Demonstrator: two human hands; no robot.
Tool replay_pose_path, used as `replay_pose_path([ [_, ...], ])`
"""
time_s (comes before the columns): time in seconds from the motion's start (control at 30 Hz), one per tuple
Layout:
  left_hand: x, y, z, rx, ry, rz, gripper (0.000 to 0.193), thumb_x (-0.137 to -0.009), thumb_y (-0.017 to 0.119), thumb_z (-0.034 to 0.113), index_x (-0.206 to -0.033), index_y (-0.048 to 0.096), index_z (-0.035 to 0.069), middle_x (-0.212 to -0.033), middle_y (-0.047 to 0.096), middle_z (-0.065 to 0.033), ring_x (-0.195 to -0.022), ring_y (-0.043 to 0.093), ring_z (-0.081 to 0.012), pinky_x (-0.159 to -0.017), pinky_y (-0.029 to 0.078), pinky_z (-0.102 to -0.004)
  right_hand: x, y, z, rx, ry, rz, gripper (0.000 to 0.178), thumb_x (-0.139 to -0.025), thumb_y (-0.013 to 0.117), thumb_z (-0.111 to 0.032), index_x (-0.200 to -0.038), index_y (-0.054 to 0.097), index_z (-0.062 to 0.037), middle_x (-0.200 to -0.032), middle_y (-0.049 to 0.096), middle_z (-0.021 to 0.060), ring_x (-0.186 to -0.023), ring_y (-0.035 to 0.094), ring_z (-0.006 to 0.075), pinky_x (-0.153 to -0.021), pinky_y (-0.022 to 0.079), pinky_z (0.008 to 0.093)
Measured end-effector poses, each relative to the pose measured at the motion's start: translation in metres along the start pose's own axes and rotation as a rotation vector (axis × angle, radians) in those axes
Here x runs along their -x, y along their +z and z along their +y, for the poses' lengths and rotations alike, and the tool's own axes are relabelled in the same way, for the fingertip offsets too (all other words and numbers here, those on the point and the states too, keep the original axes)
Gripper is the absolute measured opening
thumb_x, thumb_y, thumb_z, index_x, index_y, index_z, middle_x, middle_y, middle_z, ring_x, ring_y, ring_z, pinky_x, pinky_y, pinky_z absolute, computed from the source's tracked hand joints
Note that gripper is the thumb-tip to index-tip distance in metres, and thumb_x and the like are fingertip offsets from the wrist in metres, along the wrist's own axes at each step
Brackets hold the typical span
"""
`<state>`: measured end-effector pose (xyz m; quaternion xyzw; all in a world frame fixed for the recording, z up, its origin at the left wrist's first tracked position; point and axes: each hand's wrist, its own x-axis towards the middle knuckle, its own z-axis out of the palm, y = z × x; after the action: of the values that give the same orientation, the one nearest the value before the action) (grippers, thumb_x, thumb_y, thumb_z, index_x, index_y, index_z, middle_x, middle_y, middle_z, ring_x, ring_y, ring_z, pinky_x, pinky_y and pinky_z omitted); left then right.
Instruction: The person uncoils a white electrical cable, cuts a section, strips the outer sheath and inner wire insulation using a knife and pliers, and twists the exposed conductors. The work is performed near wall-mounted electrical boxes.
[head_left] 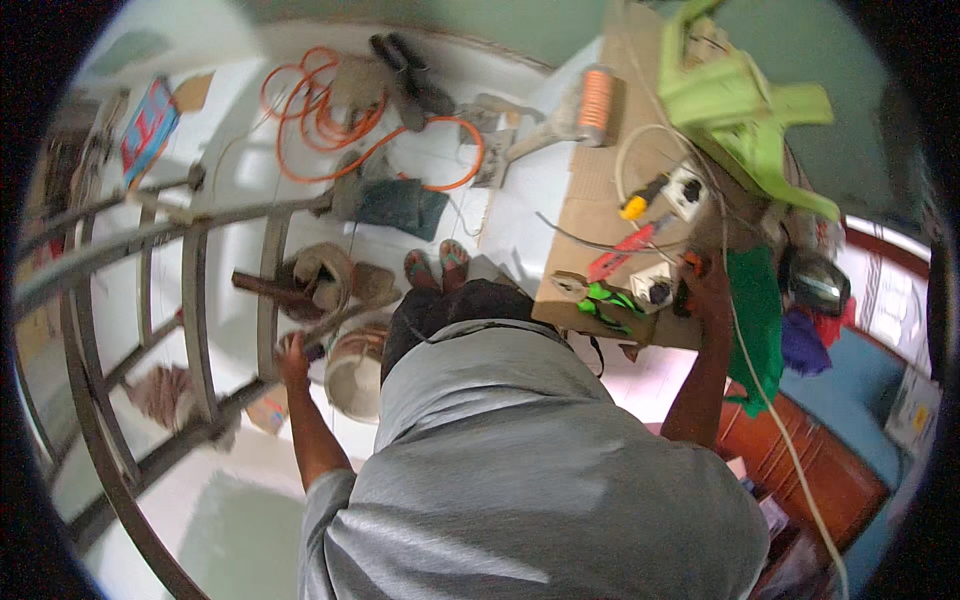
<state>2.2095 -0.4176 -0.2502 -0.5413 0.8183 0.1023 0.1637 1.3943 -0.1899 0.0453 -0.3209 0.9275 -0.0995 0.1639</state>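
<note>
White plastic, roughly square, the box with a dark round opening (655,288) sits near the front edge of the cardboard-covered bench (598,195), just to the left of the right grip (703,280). That grip is over the bench beside a small orange item (691,260), which shows at its fingertips; blur hides the fingers, so I cannot tell whether they are apart or clamped on it. A second white box (687,190) lies farther back, with a yellow-and-black tool (640,200) to its left. Between the two boxes and slightly left lies a red tool (622,251), and bright green handles (610,300) rest at the near corner (their working end is hard to make out). Green cloth (754,320) hangs just right of the right forearm, with a pale cable (736,325) running down across it. Well apart from the bench items, the left grip (292,358) is low beside an upright of the metal frame (271,270) and near a pale bucket (354,380); whether it is closed around anything, I cannot tell. Beyond the feet, an orange hose (480,150) lies in loose loops on the floor.
</note>
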Motion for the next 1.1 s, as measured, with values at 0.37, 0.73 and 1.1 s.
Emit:
replay_pose_path([
  [0.37, 0.029, -0.040, -0.070, 1.542, -0.504, 0.013, 0.038, -0.085, 0.073, 0.032, -0.109, 0.070, 0.002, -0.101, 0.068, -0.0103, -0.093, 0.064, -0.0262, -0.086, 0.048, -0.0377, 0.024, -0.033, -0.064, 0.142, 0.130, 0.012, 0.050, -0.089, 0.067, -0.045, -0.115, 0.060, -0.0035, -0.110, 0.066, 0.0237, -0.103, 0.064, 0.0433, -0.087, 0.051, 0.0521],
  [0.73, -0.039, -0.097, -0.116, 0.555, -0.939, -0.026, 0.055, -0.099, 0.050, 0.041, -0.117, 0.055, -0.011, -0.110, 0.059, -0.0259, -0.099, 0.057, -0.0374, -0.092, 0.043, -0.0449, 0.053, -0.004, -0.201, 0.106, 0.332, -0.046, 0.044, -0.077, 0.075, -0.039, -0.099, 0.066, -0.0020, -0.097, 0.071, 0.0185, -0.092, 0.069, 0.0349, -0.081, 0.054, 0.0456],
  [1.1, -0.140, -0.242, 0.008, 1.007, -0.134, 0.037, 0.044, -0.103, 0.035, 0.037, -0.121, 0.045, -0.002, -0.102, 0.052, -0.0267, -0.097, 0.051, -0.0359, -0.090, 0.041, -0.0472, 0.056, 0.041, -0.218, -0.074, 0.212, 0.070, 0.050, -0.073, 0.079, -0.033, -0.107, 0.060, -0.0012, -0.095, 0.065, 0.0180, -0.093, 0.065, 0.0356, -0.084, 0.051, 0.0458],
])
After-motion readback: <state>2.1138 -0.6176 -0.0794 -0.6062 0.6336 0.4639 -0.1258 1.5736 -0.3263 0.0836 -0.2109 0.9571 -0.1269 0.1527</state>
